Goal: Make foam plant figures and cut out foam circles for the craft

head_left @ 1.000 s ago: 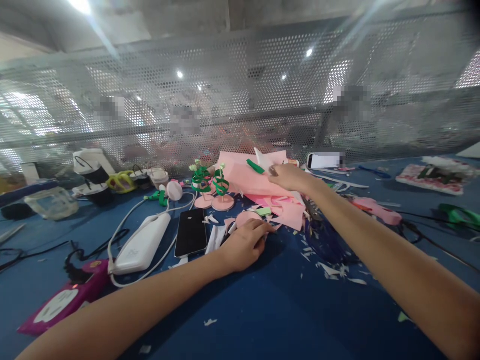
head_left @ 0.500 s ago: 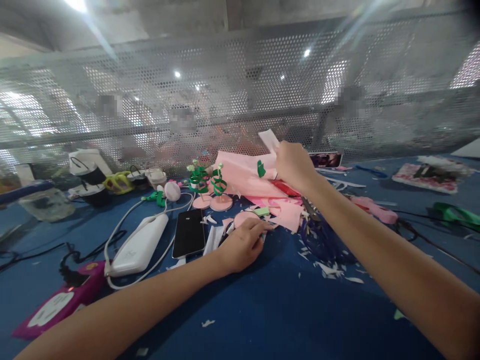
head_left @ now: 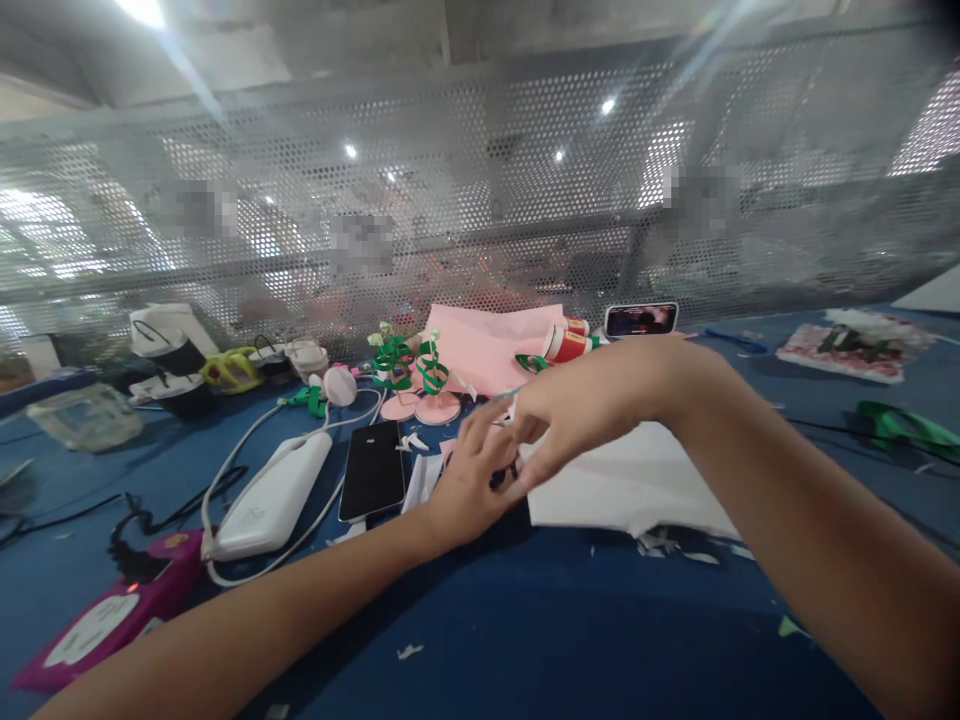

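My right hand [head_left: 592, 405] is at the middle of the blue table, fingers closed on the left edge of a white sheet of paper [head_left: 630, 485] that lies under my forearm. My left hand [head_left: 469, 480] rests right beside it, fingers spread against the sheet's left edge, nothing visibly in its grasp. Behind them lies a pink sheet of paper [head_left: 487, 345]. Two small paper figures with green spirals on pink round bases [head_left: 416, 385] stand left of the pink sheet.
A black phone [head_left: 373, 470], a white power bank with cable [head_left: 266, 495] and a magenta box [head_left: 112, 620] lie at the left. A red and white tube [head_left: 568, 345] and a lit phone [head_left: 641, 318] sit at the back. A perforated metal screen [head_left: 480, 200] walls the far edge.
My right hand pulled the white sheet out from the pile at the back and brought it down toward me, over the pink scraps. My left hand lifted to meet its edge.
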Demonstrator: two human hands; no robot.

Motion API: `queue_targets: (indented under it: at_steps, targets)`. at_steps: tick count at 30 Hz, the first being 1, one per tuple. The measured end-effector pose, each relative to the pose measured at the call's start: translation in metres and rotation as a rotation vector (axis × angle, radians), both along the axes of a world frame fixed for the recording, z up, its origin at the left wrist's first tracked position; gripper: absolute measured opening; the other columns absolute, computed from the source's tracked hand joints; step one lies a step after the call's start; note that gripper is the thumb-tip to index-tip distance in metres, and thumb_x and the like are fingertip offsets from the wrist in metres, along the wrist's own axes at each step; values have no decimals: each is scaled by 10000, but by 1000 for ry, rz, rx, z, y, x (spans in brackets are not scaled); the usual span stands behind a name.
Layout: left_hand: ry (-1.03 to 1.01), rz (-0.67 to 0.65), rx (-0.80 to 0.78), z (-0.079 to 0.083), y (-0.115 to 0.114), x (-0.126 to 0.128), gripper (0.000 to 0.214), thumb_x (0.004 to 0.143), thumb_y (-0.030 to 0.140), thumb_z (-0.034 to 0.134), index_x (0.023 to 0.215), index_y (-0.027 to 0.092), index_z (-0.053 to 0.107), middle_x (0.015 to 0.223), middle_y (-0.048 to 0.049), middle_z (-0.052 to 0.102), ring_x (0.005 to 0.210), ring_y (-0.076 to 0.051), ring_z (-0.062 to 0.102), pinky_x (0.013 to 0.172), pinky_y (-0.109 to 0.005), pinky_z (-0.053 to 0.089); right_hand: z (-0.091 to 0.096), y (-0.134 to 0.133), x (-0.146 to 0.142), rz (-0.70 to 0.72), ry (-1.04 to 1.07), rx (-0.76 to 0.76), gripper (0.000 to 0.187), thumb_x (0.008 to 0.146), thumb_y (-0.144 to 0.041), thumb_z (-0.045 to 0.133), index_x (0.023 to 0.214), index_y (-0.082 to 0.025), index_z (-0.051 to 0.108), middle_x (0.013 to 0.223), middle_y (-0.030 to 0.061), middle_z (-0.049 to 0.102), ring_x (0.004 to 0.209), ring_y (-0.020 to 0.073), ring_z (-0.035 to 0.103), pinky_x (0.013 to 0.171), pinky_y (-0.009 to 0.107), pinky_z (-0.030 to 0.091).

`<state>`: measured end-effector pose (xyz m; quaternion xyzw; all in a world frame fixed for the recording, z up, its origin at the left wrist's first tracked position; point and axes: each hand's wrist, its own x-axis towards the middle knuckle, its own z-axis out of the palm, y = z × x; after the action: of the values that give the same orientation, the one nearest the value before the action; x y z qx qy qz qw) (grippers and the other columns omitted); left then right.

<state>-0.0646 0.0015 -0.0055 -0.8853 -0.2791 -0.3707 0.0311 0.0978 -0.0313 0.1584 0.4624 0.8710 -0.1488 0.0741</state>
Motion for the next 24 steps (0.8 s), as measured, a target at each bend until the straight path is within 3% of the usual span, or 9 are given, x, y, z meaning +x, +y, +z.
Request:
queue_targets:
  at_steps: [2, 4, 7, 10, 12, 15, 18, 20, 24]
  targets:
    - [153, -55, -43, -1, 0, 1, 519, 817, 203, 551, 1322, 230, 432, 1375, -132, 479, 1313, -295, 395, 1081, -533, 346, -5, 13, 0, -46, -69, -70, 265, 794, -410, 653, 657, -185, 681, 631, 32, 654, 590, 166, 613, 538, 274, 450]
    - [248, -82, -80, -1, 0, 2, 542, 834, 210, 543, 1359, 188, 412, 1391, -152, 482, 1331, -288, 388, 1089, -528, 345, -13, 32, 1, -133, -82, -30, 298, 820, -423, 602, 712, -162, 695, 681, 70, 684, 626, 191, 637, 561, 286, 470]
    - [309, -107, -104, 0, 0, 1, 465, 891, 232, 483, 1353, 182, 447, 1436, -152, 446, 1352, -268, 380, 1101, -502, 341, -35, 69, -1, -303, 35, 291, 357, 867, -403, 524, 951, -99, 690, 965, 178, 696, 884, 277, 652, 746, 344, 486]
    - [355, -139, -102, 1, 0, 0, 403, 918, 243, 445, 1315, 234, 511, 1447, -120, 444, 1353, -263, 386, 1105, -504, 330, -60, 110, -7, -486, 116, 543, 523, 900, -305, 454, 1328, -7, 427, 1328, 278, 484, 1233, 358, 455, 963, 427, 382]
    - [364, -182, -106, 1, 0, 0, 402, 916, 241, 451, 1312, 240, 519, 1443, -107, 455, 1368, -254, 363, 1115, -494, 318, -75, 138, -8, -603, 152, 630, 643, 872, -266, 491, 1406, 16, 271, 1446, 301, 313, 1330, 396, 306, 1024, 481, 307]
    - [358, -254, -127, 0, 0, 0, 405, 918, 237, 444, 1314, 199, 520, 1408, -108, 500, 1363, -224, 374, 1128, -434, 318, -90, 176, 0, -749, 181, 641, 821, 811, -288, 597, 1455, -23, 162, 1513, 299, 149, 1381, 455, 127, 1038, 593, 220]
    - [367, -294, -142, 2, -3, 0, 401, 910, 253, 455, 1301, 203, 530, 1394, -94, 518, 1354, -227, 386, 1127, -448, 316, -101, 205, 16, -867, 205, 571, 977, 724, -414, 701, 1463, -51, 175, 1505, 337, 110, 1350, 521, 145, 973, 659, 252]
    - [384, -311, -143, 4, -5, 0, 403, 903, 269, 463, 1295, 213, 536, 1398, -81, 515, 1355, -239, 386, 1131, -482, 292, -109, 217, 25, -915, 219, 511, 901, 717, -444, 706, 1409, -28, 307, 1436, 368, 253, 1302, 538, 253, 928, 664, 297]
    - [405, -329, -134, 6, -7, -1, 392, 901, 245, 434, 1268, 215, 567, 1358, -90, 555, 1314, -228, 445, 1140, -467, 276, -121, 227, 40, -923, 230, 534, 522, 858, -285, 565, 1316, -67, 442, 1314, 272, 468, 1260, 421, 396, 945, 585, 346]
